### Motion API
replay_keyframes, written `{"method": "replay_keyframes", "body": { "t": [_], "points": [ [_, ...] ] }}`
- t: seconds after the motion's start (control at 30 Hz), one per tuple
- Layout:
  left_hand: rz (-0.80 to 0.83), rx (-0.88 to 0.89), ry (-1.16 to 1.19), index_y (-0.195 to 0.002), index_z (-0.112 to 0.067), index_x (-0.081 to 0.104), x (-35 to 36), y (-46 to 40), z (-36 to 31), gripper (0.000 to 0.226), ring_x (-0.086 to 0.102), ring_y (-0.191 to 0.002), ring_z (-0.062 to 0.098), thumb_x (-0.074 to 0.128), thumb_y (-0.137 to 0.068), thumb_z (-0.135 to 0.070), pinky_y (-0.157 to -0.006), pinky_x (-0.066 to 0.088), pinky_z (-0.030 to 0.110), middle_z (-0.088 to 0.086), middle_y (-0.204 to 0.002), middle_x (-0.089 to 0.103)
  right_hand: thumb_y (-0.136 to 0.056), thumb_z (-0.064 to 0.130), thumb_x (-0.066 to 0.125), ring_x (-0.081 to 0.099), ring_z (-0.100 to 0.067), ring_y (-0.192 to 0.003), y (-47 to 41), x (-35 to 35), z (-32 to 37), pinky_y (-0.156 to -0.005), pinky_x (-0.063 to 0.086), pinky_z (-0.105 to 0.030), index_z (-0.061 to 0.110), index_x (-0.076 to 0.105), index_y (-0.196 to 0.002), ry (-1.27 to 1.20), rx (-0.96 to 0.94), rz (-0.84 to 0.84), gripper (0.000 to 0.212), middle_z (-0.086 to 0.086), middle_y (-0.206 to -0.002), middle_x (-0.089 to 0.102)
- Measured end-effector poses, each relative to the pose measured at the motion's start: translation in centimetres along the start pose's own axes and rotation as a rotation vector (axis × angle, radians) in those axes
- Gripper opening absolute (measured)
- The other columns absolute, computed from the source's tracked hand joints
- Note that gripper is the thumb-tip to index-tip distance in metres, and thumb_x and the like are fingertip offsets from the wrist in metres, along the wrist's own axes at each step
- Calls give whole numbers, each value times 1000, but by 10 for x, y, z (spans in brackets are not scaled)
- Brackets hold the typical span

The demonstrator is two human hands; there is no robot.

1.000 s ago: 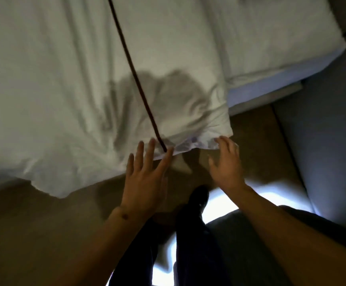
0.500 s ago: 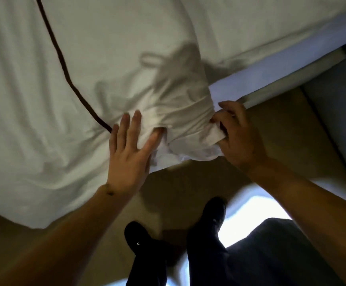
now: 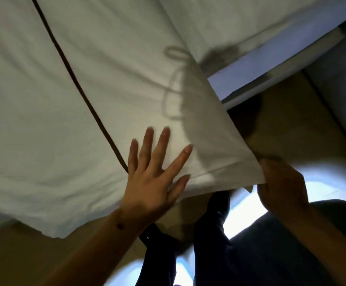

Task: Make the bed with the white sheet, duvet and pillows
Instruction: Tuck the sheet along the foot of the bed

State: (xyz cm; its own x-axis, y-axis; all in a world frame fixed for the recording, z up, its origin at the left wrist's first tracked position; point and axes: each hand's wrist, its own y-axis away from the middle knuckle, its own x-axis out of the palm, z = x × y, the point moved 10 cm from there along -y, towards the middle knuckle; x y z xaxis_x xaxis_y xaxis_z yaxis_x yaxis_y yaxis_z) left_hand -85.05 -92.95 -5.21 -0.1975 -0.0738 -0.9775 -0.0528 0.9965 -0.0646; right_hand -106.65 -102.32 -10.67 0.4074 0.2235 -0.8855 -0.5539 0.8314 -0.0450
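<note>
Pointing lower right: duvet (image 3: 68, 112) corner's tip.

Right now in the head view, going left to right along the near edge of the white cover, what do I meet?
Dark piping line → left hand, flat on the white cover → cover's pulled-out corner → right hand gripping that corner.

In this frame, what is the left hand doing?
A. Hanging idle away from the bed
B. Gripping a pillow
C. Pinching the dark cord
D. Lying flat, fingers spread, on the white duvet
D: the left hand lies flat with fingers spread on the duvet, while the right hand grips its corner.
</note>
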Motion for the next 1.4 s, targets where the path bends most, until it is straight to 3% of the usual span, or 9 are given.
{"method": "replay_keyframes", "body": {
  "t": [0.17,0.3,0.5,0.63,0.9,1.0,1.13,1.23,1.4],
  "points": [
    [415,-93,-126,-156,-40,16,85,25,34,61,-15,-150,38,31,-100,-59,-116,6,66,7,-166,-8,-88,17,56,65,-40,-81,0,102,-38,-64,52,-41,12,57,-91,27,361,423,6,-15,-87,64],
    [706,-78,-271,-156,-39,5,138,68,67,68,-17,-149,38,31,-96,-59,-116,-1,67,9,-166,-3,-92,22,57,56,-36,-119,-17,161,-9,-95,49,-44,14,45,-137,138,340,832,46,-15,-133,53],
    [243,-346,114,-142,-31,47,37,59,86,50,36,-140,30,50,-92,-33,-110,30,49,6,-149,44,-70,47,74,8,-39,-147,-73,121,50,-116,24,-56,11,1,-155,178,288,794,118,-14,-162,-3],
    [39,-583,64,-133,-26,55,-29,104,187,46,42,-131,37,46,-88,-34,-101,36,50,11,-146,47,-60,46,84,57,-33,-110,-92,84,75,-95,50,-46,12,53,-128,371,292,1101,83,-14,-128,55],
    [230,-812,-83,-151,-53,3,17,192,311,59,-13,-150,34,34,-100,-53,-105,14,77,-5,-165,-13,-91,55,45,12,-28,-151,-176,105,236,-114,16,-63,34,23,-154,179,-147,68,70,-4,-165,11],
    [418,-795,-52,-154,-47,8,80,256,284,61,2,-150,41,32,-99,-57,-96,28,78,6,-166,-2,-95,50,35,6,-25,-152,-72,203,178,-114,11,-66,34,6,-157,278,95,329,70,-2,-166,2],
    [801,-869,189,-156,-14,18,155,374,210,91,41,-132,54,24,-83,-69,-106,31,68,27,-153,35,-93,51,47,12,-41,-148,144,258,83,-113,28,-56,42,-3,-154,278,502,1191,80,-10,-164,-4],
    [745,-1069,252,-152,-38,-12,142,416,192,76,20,-146,43,32,-95,-64,-115,25,56,10,-165,9,-96,46,47,17,-37,-146,146,231,108,-110,34,-52,41,4,-155,287,396,1133,73,-6,-164,-1],
    [362,-1075,410,-152,-36,29,47,367,250,68,43,-137,38,35,-87,-55,-104,44,50,13,-152,42,-96,41,48,34,-32,-141,27,208,244,-109,38,-41,33,19,-155,273,157,898,66,-10,-162,18]
  ]
}}
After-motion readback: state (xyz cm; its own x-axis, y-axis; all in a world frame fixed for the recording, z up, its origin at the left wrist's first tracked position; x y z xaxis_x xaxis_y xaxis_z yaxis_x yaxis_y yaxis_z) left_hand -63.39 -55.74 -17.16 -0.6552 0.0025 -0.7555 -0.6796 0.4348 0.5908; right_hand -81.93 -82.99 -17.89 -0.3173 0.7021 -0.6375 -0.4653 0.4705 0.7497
